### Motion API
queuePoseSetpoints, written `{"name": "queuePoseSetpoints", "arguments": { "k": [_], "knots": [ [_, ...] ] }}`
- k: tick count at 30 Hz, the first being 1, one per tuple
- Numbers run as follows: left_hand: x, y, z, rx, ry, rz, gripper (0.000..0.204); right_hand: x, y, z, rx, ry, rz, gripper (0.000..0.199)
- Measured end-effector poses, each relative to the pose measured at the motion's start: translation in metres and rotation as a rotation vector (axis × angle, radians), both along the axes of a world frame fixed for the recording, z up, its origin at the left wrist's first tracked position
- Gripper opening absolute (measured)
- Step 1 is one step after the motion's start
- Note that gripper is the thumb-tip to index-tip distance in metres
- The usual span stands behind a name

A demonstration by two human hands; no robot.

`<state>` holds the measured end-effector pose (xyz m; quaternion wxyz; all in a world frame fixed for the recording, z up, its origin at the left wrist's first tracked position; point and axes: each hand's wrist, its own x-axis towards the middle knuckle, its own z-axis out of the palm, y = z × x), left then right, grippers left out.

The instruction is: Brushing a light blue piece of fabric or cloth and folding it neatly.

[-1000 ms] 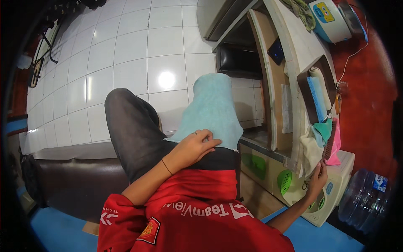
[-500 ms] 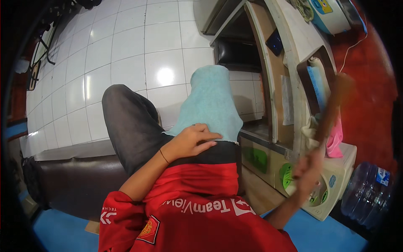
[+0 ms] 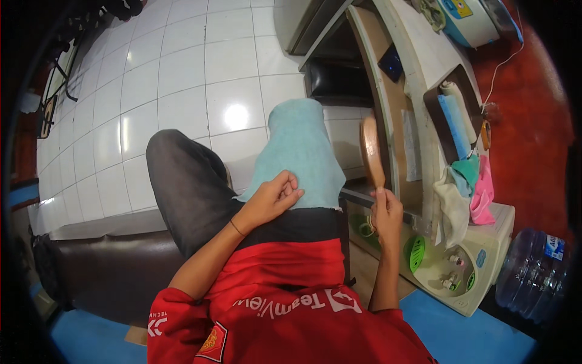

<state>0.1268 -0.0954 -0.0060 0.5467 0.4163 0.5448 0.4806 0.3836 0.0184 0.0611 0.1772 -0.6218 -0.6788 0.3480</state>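
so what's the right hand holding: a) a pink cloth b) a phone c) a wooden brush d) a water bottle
c, the right hand grips the handle of a wooden brush, raised beside the light blue cloth draped over the knee.

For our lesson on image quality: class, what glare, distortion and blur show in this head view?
Head view: a bright glare spot sits on the white floor tiles; tile lines and the cabinet shelf edge bow toward the dark round rim, typical fisheye bending; the wooden brush in the right hand looks slightly soft; the left hand on the teal towel is sharp.
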Motion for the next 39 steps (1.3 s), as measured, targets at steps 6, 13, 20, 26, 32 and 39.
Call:
{"name": "queuePoseSetpoints", "arguments": {
  "k": [6,13,20,26,32,39],
  "knots": [
    [0.0,0.001,-0.001,-0.008,0.034,-0.014,0.019,-0.004,-0.016,-0.024,-0.491,0.271,-0.096,0.033],
    [-0.006,-0.005,0.014,-0.034,0.116,-0.047,0.028,0.001,-0.031,-0.033,-0.604,0.684,-0.192,0.045],
    [-0.043,-0.014,0.013,0.193,0.567,-0.298,0.049,0.004,-0.033,-0.052,-0.449,0.208,-0.192,0.043],
    [-0.05,-0.046,0.005,0.076,0.639,-0.143,0.028,-0.028,-0.028,-0.053,-0.159,0.046,0.051,0.04],
    [-0.058,-0.02,0.018,0.197,0.724,0.203,0.032,-0.064,0.027,-0.017,-0.436,0.381,0.045,0.03],
    [-0.102,0.006,0.105,0.385,0.834,0.617,0.041,-0.111,0.079,0.067,-0.032,0.87,0.113,0.03]
  ]
}}
